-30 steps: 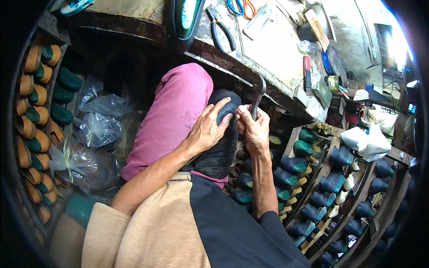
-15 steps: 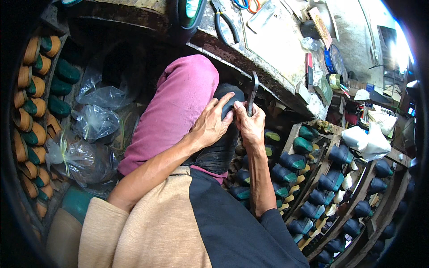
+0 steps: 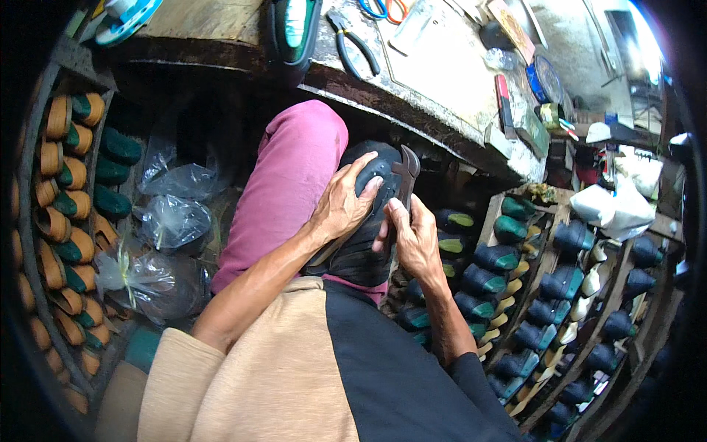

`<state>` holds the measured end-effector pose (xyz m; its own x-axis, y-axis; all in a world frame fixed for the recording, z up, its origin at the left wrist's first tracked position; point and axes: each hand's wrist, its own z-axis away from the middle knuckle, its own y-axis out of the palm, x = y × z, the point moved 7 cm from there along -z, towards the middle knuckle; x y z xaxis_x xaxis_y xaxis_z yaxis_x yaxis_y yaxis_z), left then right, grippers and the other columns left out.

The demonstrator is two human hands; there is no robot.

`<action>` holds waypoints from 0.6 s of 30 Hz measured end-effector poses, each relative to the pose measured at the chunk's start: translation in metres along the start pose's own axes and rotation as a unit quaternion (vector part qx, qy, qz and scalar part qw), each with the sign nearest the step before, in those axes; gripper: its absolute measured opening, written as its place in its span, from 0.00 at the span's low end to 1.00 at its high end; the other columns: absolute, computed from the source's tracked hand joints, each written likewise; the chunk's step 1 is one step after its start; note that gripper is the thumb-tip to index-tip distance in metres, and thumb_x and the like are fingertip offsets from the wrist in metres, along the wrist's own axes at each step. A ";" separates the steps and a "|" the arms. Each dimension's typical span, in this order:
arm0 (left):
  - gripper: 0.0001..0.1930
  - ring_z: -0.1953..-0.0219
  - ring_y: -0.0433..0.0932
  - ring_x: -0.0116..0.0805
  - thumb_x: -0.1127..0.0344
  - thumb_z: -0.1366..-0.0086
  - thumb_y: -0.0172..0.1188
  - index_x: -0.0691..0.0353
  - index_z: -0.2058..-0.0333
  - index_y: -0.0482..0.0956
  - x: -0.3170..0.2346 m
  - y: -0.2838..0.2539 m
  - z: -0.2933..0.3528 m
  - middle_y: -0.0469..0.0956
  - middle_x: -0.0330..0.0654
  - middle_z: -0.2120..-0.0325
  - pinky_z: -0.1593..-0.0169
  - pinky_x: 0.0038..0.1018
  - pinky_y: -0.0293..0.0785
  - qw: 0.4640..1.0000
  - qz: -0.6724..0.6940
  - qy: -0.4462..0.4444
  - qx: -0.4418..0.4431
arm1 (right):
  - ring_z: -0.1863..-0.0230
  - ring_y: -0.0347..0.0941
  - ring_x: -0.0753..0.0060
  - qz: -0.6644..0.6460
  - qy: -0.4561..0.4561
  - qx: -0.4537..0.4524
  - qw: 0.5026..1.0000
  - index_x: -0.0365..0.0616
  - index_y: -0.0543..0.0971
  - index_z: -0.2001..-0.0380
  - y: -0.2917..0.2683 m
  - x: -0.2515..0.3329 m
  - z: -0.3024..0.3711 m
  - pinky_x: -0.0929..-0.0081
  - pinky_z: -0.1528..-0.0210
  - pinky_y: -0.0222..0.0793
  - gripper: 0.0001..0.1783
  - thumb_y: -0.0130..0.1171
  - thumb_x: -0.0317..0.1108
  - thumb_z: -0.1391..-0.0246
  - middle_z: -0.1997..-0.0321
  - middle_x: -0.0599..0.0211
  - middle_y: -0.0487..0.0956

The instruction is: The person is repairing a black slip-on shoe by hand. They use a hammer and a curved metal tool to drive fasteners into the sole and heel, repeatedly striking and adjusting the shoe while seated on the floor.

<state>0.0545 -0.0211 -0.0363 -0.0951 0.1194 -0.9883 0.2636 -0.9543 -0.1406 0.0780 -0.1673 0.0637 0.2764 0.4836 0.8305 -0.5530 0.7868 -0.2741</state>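
A dark shoe (image 3: 364, 186) rests against my thigh by the pink trouser leg, its rounded toe toward the bench. My left hand (image 3: 345, 197) grips it from the left, with the thumb lying on the toe and the fingers around its far side. In my right hand (image 3: 414, 234) is a pair of dark metal lasting pincers (image 3: 406, 174). Their curved head stands at the shoe's right edge; whether the jaws pinch the shoe's material I cannot tell. The handles are partly hidden by my fingers.
A workbench (image 3: 442, 81) runs across the front, holding black-handled pliers (image 3: 353, 48), a green-and-black shoe (image 3: 293, 33) and a red-and-black tool (image 3: 504, 99). Racks of dark shoes (image 3: 541, 309) stand at right, tan clogs (image 3: 57, 184) at left. Clear plastic bags (image 3: 151, 283) lie beside my leg.
My right hand has turned the pincers, bringing their head against the shoe's edge. The shoe shows more between my hands. The whole view has shifted slightly.
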 end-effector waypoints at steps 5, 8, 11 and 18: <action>0.29 0.31 0.83 0.64 0.57 0.18 0.65 0.61 0.25 0.74 -0.002 0.004 0.000 0.83 0.64 0.34 0.28 0.46 0.79 1.000 0.005 0.022 0.017 | 0.79 0.81 0.72 0.049 0.002 0.004 0.999 0.38 0.77 0.56 0.007 0.022 -0.001 0.71 0.75 0.75 0.16 0.54 0.41 0.14 0.76 0.66 0.79; 0.30 0.31 0.83 0.63 0.58 0.19 0.66 0.61 0.24 0.74 -0.001 0.010 -0.002 0.83 0.65 0.35 0.28 0.46 0.78 0.998 -0.008 0.020 0.061 | 0.82 0.76 0.75 0.229 0.036 0.079 0.970 0.37 0.76 0.58 0.011 0.034 -0.011 0.71 0.78 0.70 0.16 0.54 0.38 0.15 0.80 0.67 0.78; 0.30 0.33 0.85 0.57 0.60 0.19 0.67 0.60 0.24 0.74 -0.007 0.004 -0.002 0.85 0.62 0.36 0.31 0.44 0.80 0.998 -0.018 0.052 0.020 | 0.83 0.72 0.78 0.105 -0.149 -0.026 0.983 0.36 0.77 0.57 -0.002 0.074 0.017 0.73 0.79 0.67 0.14 0.54 0.36 0.16 0.81 0.69 0.76; 0.29 0.29 0.81 0.63 0.58 0.19 0.67 0.61 0.26 0.75 -0.010 0.005 -0.004 0.82 0.63 0.33 0.26 0.46 0.77 0.999 0.007 0.000 0.050 | 0.78 0.75 0.79 -0.053 -0.204 -0.157 0.965 0.39 0.77 0.53 -0.047 0.071 0.015 0.77 0.77 0.68 0.11 0.57 0.36 0.16 0.74 0.71 0.76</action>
<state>0.0606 -0.0259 -0.0269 -0.0913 0.1061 -0.9902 0.1682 -0.9784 -0.1204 0.1120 -0.1756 0.1430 -0.0500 0.2539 0.9659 -0.2550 0.9319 -0.2582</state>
